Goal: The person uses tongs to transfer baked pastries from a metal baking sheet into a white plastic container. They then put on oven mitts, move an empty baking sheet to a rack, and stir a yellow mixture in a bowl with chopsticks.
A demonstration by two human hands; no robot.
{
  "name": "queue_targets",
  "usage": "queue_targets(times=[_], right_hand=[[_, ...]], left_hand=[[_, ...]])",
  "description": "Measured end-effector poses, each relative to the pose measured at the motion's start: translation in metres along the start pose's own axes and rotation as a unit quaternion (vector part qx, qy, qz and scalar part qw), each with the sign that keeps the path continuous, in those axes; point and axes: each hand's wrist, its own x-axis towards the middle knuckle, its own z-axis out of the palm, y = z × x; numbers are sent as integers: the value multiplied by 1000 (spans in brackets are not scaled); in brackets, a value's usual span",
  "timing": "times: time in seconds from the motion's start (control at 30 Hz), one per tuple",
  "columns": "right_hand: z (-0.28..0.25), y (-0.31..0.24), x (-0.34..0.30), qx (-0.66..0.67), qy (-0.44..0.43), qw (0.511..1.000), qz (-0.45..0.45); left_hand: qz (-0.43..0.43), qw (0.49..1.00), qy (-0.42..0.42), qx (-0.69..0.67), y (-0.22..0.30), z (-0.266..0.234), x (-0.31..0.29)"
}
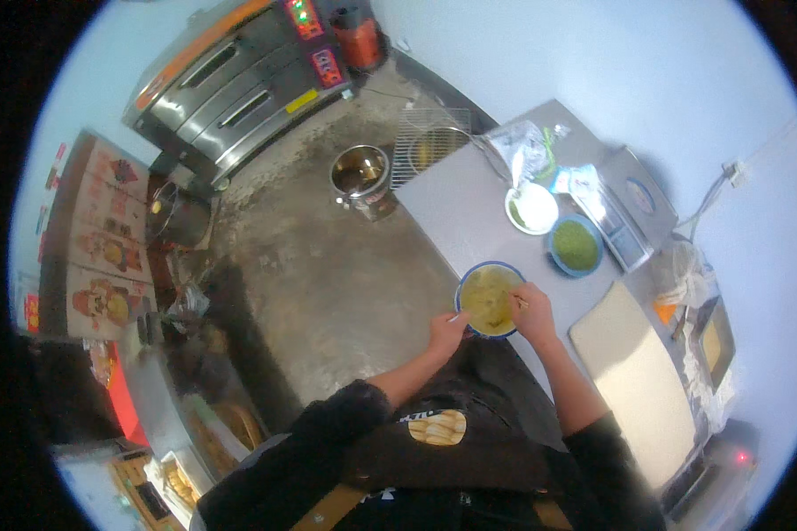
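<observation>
A blue-rimmed bowl [491, 264] with a yellow-green mixture [484, 299] in it is at the near left edge of the grey table. My left hand [447, 334] is closed on the bowl's left rim. My right hand [531, 313] is closed at the right side of the bowl, on a thin stick-like utensil [522, 303] that slants toward the mixture. Its lower end and exact kind are too blurred to make out. Beyond my right hand stand a blue bowl of chopped greens [576, 246] and a white bowl [531, 209] with some green in it.
A pale board [639, 380] lies to the right, beside a metal scale [624, 217]. Plastic bags [521, 146] sit at the table's far end. On the floor ahead stands a steel pot [359, 170] near a wire rack [425, 133]. A deck oven [230, 88] is far left.
</observation>
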Motion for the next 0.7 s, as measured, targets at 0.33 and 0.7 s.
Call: queue_targets(times=[0.33, 0.7], right_hand=[[-40, 104, -45, -17, -54, 995, 85], [-28, 120, 14, -22, -252, 962, -103]], left_hand=[[46, 954, 77, 285, -52, 99, 27], [58, 868, 92, 485, -30, 100, 37]])
